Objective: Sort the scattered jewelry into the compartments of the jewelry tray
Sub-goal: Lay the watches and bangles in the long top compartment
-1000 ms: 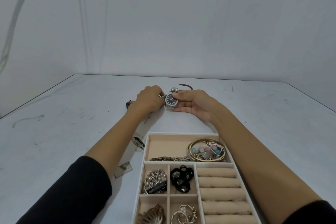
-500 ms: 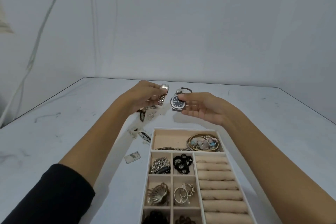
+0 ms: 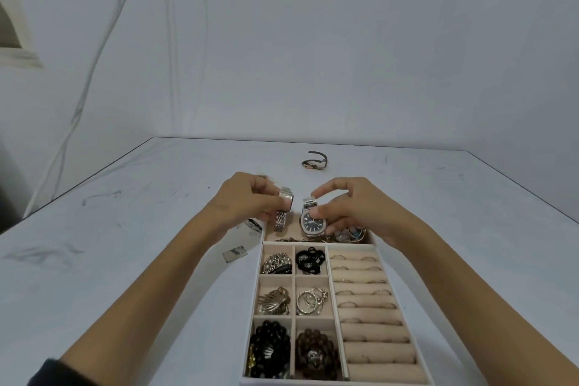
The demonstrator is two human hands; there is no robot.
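A white jewelry tray (image 3: 332, 298) with beige compartments lies in front of me, holding chains, black beads, rings and a shell clip. My left hand (image 3: 242, 200) grips a silver rectangular watch (image 3: 283, 208) whose band hangs over the tray's far wide compartment. My right hand (image 3: 347, 205) holds a silver watch with a dark blue dial (image 3: 312, 221) over the same compartment, next to a bangle with pale beads (image 3: 351, 233). A dark strap bracelet (image 3: 315, 161) lies on the table beyond both hands.
The tray sits on a white table (image 3: 125, 244) against a white wall. Small flat pieces (image 3: 235, 254) and another (image 3: 253, 225) lie left of the tray. The ring rolls (image 3: 366, 316) fill the tray's right side. Cables hang on the wall at left.
Both hands have drawn back from mid-table toward me, each carrying a watch, and now hold them over the tray's far compartment. The strap bracelet behind them has come into view.
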